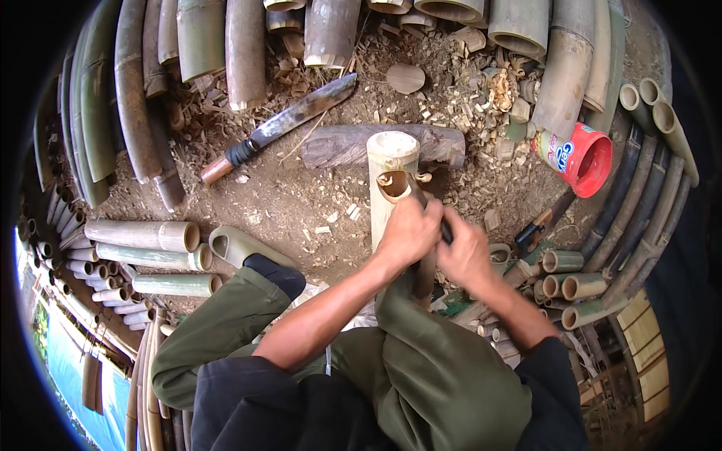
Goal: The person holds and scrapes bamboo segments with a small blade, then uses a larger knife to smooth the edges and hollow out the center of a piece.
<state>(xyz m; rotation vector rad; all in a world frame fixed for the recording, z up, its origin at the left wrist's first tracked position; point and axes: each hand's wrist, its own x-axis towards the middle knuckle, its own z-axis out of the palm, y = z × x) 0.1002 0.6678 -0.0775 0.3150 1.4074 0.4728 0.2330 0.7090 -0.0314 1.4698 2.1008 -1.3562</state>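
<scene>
Left hand [411, 231] and blurred right hand [465, 254] grasping a slim dark-handled tool [447, 232], mostly hidden, pale notched bamboo tube [382, 164] partly covered.

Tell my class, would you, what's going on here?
A person is working by hand at an opening cut in the side of a bamboo tube, where pale curled shavings show. The right hand grips a dark-handled tool whose working end is hard to make out; the left hand is close to the opening, its exact grip unclear. Beyond, a machete lies on the ground, apart from both hands.
</scene>
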